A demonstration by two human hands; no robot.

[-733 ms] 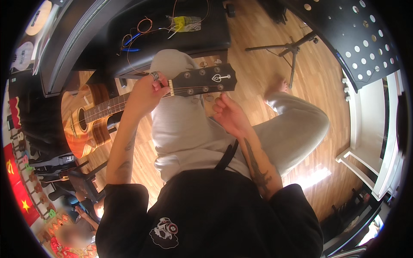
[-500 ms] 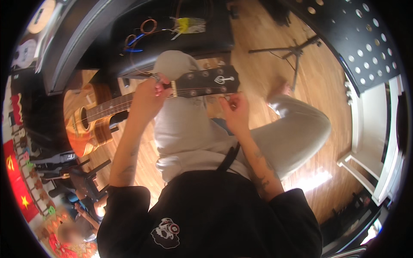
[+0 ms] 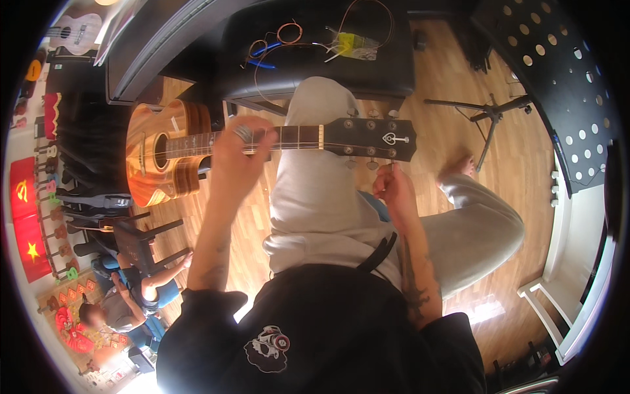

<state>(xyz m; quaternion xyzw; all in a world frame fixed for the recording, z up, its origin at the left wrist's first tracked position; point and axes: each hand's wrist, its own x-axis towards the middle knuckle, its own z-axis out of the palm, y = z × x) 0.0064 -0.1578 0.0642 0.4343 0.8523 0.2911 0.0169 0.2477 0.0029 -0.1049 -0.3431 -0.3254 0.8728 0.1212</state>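
Observation:
An acoustic guitar [image 3: 152,174] lies across my thigh, its body at the left and its dark headstock [image 3: 401,139] pointing right. My left hand [image 3: 237,161], a ring on one finger, hangs over the strings and fretboard partway along the neck [image 3: 298,136]. It is smeared by motion, so how its fingers are set does not show clearly. Below the headstock's near edge, my right hand [image 3: 396,189] pinches a tuning peg [image 3: 392,165] at the far right end. The other pegs along both edges stand untouched.
On a black padded bench [image 3: 315,65] beyond my knee lie blue-handled pliers [image 3: 264,55], a coiled string [image 3: 289,33] and a clear packet with yellow [image 3: 354,44]. A tripod stand [image 3: 489,111] is on the floor at right. Another person [image 3: 121,308] sits far left.
My left hand has shifted from the nut down the neck toward the guitar body. My right hand has closed on the end tuning peg. The whole view has swung, moving the scene rightward.

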